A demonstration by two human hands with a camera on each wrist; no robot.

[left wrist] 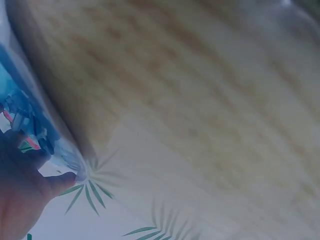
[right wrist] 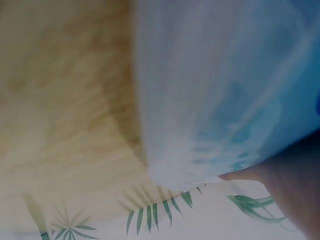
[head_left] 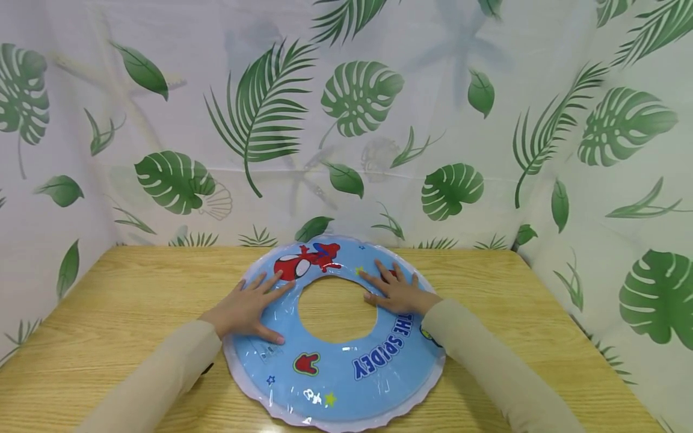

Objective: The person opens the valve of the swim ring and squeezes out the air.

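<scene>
A blue inflatable swim ring (head_left: pixel 303 385) with a pale rim lies on the wooden table (head_left: pixel 162 270). Red cartoon figures, stars and the words "THE SPIDEY" are printed on it. My left hand (head_left: pixel 249 307) rests on the ring's left side, fingers spread. On its upper right side lies my right hand (head_left: pixel 397 291), also with spread fingers. In the left wrist view, the hand (left wrist: pixel 25 180) touches the ring (left wrist: pixel 25 110) near its edge. The right wrist view shows part of my right hand (right wrist: pixel 290 175) against the ring's pale edge (right wrist: pixel 175 125).
Behind the table hangs a white curtain (head_left: pixel 411 198) printed with green leaves, which also runs along both sides. A small dark object (head_left: pixel 207 368) shows beside the left sleeve; its kind cannot be made out.
</scene>
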